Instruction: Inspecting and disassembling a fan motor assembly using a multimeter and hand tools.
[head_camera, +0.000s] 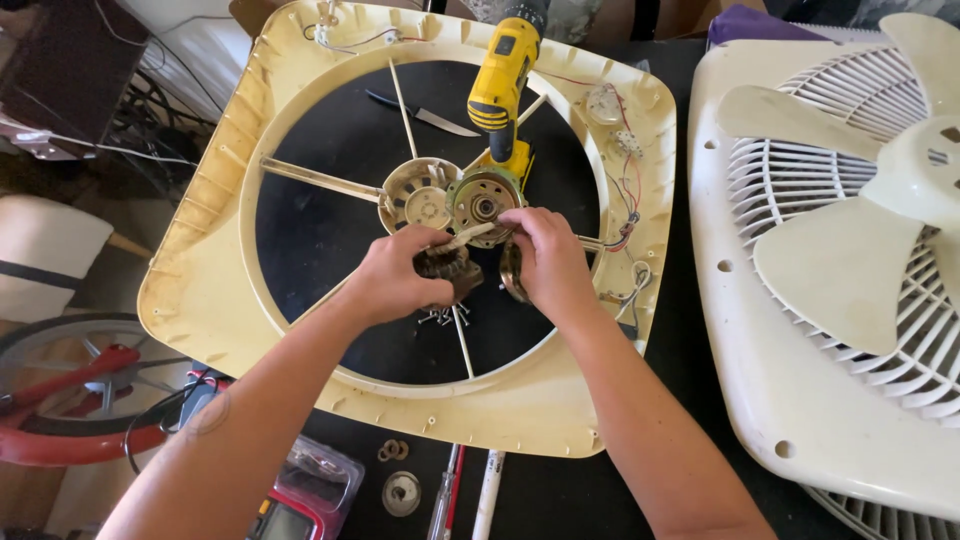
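- Hands meet over the hub of the cream fan frame (205, 280).
- Left hand (395, 275) closes around a dark motor winding (447, 268).
- Right hand (545, 262) pinches a pale stick (472, 235), its long axis tilted, rising left to right.
- Yellow cordless drill (502, 85) lies just beyond, pointing at the motor housing (485, 203).

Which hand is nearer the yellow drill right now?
Right. The right hand is just below the yellow drill, close to its base by the motor housing. The left hand sits farther down and to the left, gripping a dark motor part.
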